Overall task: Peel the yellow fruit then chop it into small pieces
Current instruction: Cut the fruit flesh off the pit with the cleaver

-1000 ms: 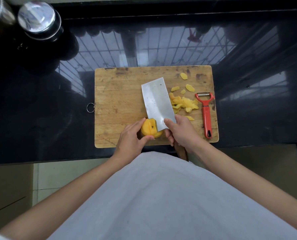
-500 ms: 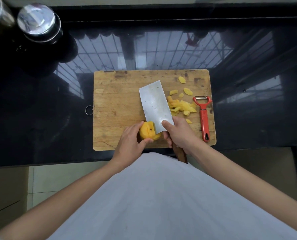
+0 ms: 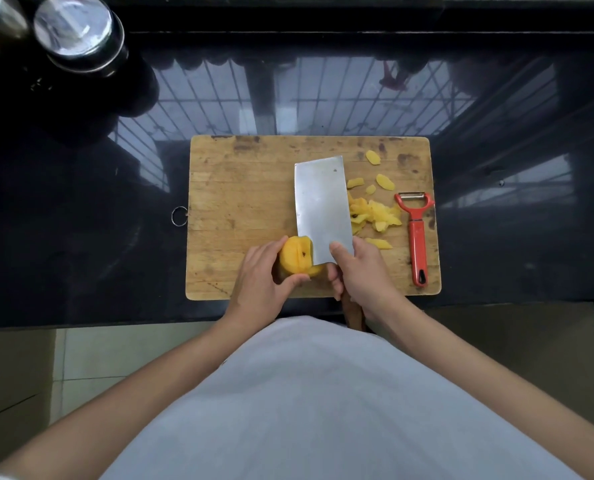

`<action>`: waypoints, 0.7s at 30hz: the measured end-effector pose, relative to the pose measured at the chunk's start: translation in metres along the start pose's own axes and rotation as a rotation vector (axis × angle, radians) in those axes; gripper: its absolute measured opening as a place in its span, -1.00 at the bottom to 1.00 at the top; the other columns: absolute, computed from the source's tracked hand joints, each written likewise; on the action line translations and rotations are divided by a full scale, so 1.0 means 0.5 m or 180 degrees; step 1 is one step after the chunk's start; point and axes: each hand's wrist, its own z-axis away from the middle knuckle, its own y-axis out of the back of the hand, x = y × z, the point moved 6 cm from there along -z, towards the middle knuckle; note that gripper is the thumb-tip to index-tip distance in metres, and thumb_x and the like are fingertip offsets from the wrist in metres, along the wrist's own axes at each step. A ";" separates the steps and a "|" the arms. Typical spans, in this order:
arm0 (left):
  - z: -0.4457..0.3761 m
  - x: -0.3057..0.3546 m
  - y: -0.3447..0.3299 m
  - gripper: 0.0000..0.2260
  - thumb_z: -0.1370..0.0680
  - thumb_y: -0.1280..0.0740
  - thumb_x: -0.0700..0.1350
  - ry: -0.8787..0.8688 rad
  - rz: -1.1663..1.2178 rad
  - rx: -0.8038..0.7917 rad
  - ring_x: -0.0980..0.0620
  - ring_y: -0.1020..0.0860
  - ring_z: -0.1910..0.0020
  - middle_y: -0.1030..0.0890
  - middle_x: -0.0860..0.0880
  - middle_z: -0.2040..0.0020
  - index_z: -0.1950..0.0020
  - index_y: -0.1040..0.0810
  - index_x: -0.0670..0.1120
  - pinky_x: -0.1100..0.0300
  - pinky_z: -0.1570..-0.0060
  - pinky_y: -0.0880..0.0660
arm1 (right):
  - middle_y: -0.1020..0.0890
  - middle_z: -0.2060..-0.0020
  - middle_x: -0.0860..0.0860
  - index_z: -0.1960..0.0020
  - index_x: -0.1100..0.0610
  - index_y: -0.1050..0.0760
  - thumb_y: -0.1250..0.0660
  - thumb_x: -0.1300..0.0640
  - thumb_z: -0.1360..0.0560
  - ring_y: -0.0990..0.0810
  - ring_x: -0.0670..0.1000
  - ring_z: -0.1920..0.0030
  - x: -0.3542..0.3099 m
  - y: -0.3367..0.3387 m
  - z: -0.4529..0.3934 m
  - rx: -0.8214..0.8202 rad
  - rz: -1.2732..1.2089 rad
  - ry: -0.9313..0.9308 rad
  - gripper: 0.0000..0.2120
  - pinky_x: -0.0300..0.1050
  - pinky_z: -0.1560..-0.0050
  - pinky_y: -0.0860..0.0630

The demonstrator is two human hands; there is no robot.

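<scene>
**Cleaver against the peeled fruit, near edge of the board**

Since a second ago the cleaver [image 3: 323,211] has swung: its far end was leaning to the left, and now the blade runs almost straight near-to-far. Otherwise my hands have barely moved. My left hand [image 3: 264,275] curls round the yellow fruit [image 3: 297,254], fingers on its far-left side and thumb on its near side, steadying it on the cutting board [image 3: 240,202] close to the near edge. The fruit is peeled, orange-yellow, showing cut lines across its top and a small dark spot; its longer side runs roughly near-to-far, beside the blade. My right hand [image 3: 361,271] is clamped on the cleaver at the base of the blade, forefinger laid up on the steel, with the brown handle poking out toward me below the wrist. The blade's left edge touches the fruit.

Right of the blade lies a loose heap of yellow peelings [image 3: 375,214], with four stray bits around it. One red peeler [image 3: 416,237] lies at the board's right edge, head pointing away from me, well clear of the cut. The board sits on a glossy black counter [image 3: 80,237]. Two steel containers [image 3: 77,32] stand at the far left corner, well apart from the work. One fruit, one cleaver, one peeler, one board.
</scene>
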 end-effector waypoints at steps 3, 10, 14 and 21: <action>0.000 0.004 0.003 -0.35 -0.49 -0.54 0.07 -0.0006 0.0103 0.0035 0.19 -0.34 -0.27 -0.56 0.01 -0.33 -0.51 -0.45 -0.09 0.18 -0.30 -0.34 | -0.53 0.41 0.07 -0.21 0.14 -0.50 -0.18 0.07 -0.71 -0.42 0.01 0.50 -0.001 0.002 -0.005 -0.0050 -0.0044 -0.0092 -0.80 -0.09 0.46 -0.45; 0.003 -0.001 -0.006 -0.40 -0.49 -0.56 0.03 0.0193 0.0399 0.0015 0.08 -0.37 -0.31 -0.53 0.03 -0.31 -0.48 -0.45 -0.02 0.04 -0.32 -0.42 | -0.53 0.45 0.07 -0.15 0.15 -0.50 -0.17 0.09 -0.69 -0.41 0.02 0.53 -0.021 -0.002 -0.006 0.0088 0.0289 -0.0136 -0.82 -0.14 0.50 -0.42; 0.005 -0.001 -0.008 -0.41 -0.50 -0.54 0.06 0.0185 0.0455 0.0009 0.07 -0.37 -0.31 -0.51 0.06 -0.31 -0.47 -0.42 0.01 -0.05 -0.33 -0.44 | -0.54 0.45 0.07 -0.17 0.14 -0.50 -0.17 0.08 -0.69 -0.42 0.03 0.52 -0.027 -0.009 -0.002 0.0150 0.0369 -0.0194 -0.81 -0.10 0.45 -0.44; 0.016 0.036 0.067 -0.40 -0.39 -0.63 0.04 0.0084 0.1454 0.0519 0.11 -0.54 -0.26 -0.51 0.12 -0.27 -0.38 -0.49 0.15 0.06 -0.26 -0.56 | -0.51 0.40 0.08 0.00 0.18 -0.45 -0.21 0.08 -0.68 -0.38 0.02 0.50 -0.088 -0.017 0.050 -0.0049 -0.0205 -0.0289 -0.82 -0.11 0.46 -0.41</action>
